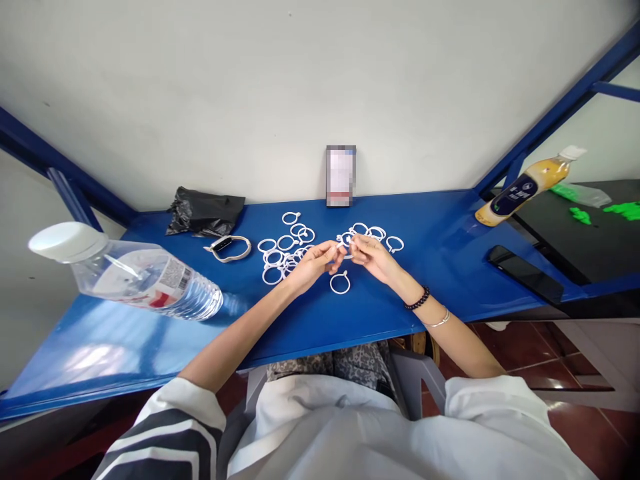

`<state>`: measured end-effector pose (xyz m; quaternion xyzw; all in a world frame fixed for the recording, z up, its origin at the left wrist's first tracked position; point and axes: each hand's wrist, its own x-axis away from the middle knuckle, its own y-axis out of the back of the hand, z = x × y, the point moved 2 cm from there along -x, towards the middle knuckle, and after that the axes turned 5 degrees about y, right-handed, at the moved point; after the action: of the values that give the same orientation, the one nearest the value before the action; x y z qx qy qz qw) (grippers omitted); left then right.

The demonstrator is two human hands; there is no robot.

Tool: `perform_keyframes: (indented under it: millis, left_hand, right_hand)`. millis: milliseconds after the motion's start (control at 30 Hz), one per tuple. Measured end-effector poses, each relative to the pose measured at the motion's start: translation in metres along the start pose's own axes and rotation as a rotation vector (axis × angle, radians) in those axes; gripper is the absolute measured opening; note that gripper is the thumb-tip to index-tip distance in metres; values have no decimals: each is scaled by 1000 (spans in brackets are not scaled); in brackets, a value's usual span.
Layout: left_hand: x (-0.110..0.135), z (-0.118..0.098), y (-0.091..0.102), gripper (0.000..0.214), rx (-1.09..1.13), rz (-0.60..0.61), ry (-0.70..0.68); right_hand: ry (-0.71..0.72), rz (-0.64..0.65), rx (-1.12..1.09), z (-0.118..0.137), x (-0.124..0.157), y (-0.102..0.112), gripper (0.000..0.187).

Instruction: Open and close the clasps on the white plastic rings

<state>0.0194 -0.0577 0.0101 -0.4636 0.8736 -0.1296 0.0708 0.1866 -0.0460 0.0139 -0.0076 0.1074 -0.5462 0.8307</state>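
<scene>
Pinching a thin white plastic ring with a small knob (340, 243) between thumb and fingertips of the left hand (316, 263) and, just beside, of the right hand (375, 257); partly hidden there, with no telling whether one ring or two; held just above the counter with fingertips nearly meeting, probably for fine control of so slight a piece; just below, flat on the blue smooth-topped counter (435, 267), a single loose white ring (345, 274); to the left, a loose overlapping heap of white rings (286, 249), and beyond the right hand a smaller group of white rings (376, 233), both presumably kept near for easy reach; farther out, a dark-framed upright phone (341, 175) against the pale wall (250, 100), likely leaned for viewing; off left, a pale-strapped watch (221, 244), a crumpled black plastic bag (205, 212) and a clear, white-capped plastic bottle (170, 280); off right, a yellow-filled, dark-labelled bottle (520, 190) and a flat black phone (523, 272), seemingly set aside from the handwork.
</scene>
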Motion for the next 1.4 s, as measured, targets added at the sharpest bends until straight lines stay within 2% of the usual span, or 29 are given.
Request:
perform_keyframes:
  millis: [67,167,267,333,433,533,633,733,800,867,933,1000,1133,1267,1400]
  left_hand:
    - [2,1,4,41,-323,-89,-69]
    - [5,4,6,33,-841,-221,-188]
    - [7,11,5,20,-1233,-227,-224]
    - [7,15,4,16,-1425,-171,-236]
    - [6,19,3,15,-1598,-88,-248]
    - [4,19,4,16,-1671,-119,-243]
    - [4,16,6,16,-1595,-245,-236]
    - [5,14,8,11,-1409,-377,-238]
    - [6,14,7,8,-1261,-410,-252]
    - [6,13,6,8,-1086,-399,-247]
    - [5,12,6,13,-877,-359,-186]
    - [3,11,7,25,-657,-284,-64]
    - [5,3,7,46,-376,-24,159]
    - [8,-7,6,52,-346,134,169]
    - [8,-13,2,50,-299,209,139]
  right_hand:
    - [102,-68,308,6,0,10,35]
    - [272,-259,887,16,1,25,28]
    - [278,-357,1274,20,2,33,25]
    - [253,-383,1390,19,2,36,23]
    - [267,-412,1399,18,2,36,22]
    - [293,-328,1310,16,3,29,25]
    - [302,-159,1227,12,4,16,28]
    - [279,10,1149,7,6,4,30]
    - [262,79,1101,4,7,-1,30]
    - [251,95,1030,2,6,-3,30]
    - [216,88,910,1,5,-2,30]
    - [138,96,730,0,4,0,30]
    - [-42,233,358,-2,6,1,34]
    - [-82,362,180,3,8,-3,35]
    - [-77,355,102,8,10,-5,33]
